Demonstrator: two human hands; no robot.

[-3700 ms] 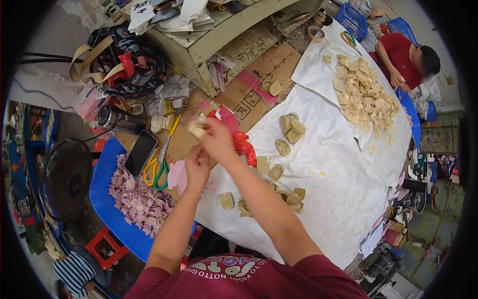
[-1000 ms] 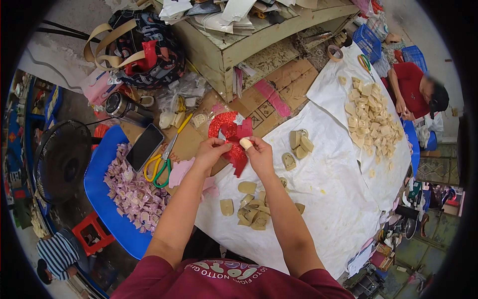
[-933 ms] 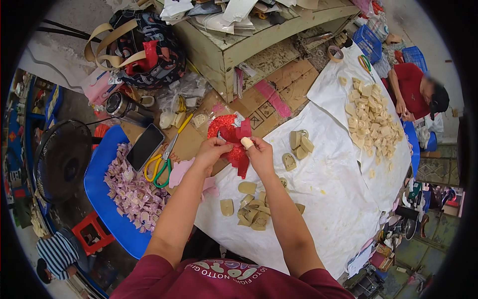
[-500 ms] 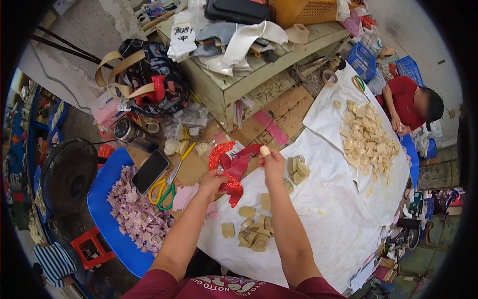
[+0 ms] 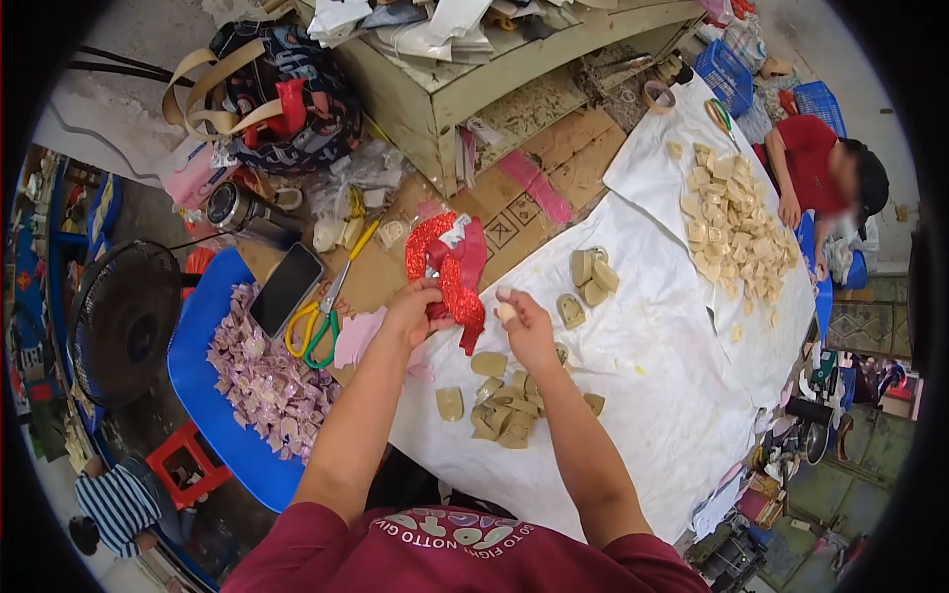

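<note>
My left hand is closed on a curved red glittery strip with a smooth dark-red backing. A second glittery loop and a scrap of silver lie against it, above the hand. Just right of the strip and apart from it, my right hand has its fingers drawn together. A small cream-coloured bit shows at its fingertips; whether it is a held piece or a finger cover I cannot tell. Khaki rounded pieces lie near this hand, one group beyond it and another pile nearer me.
Scissors and a phone lie left on cardboard, beside a blue tub of pinkish wrapped pieces. White sheeting bears a cream pile at right. A person in red sits beyond it. A bench stands ahead.
My right hand has let go of the dark-red strip's end and drawn back toward me. The glittery strip now hangs down from my left hand's fingers. The whole view has shifted slightly.
</note>
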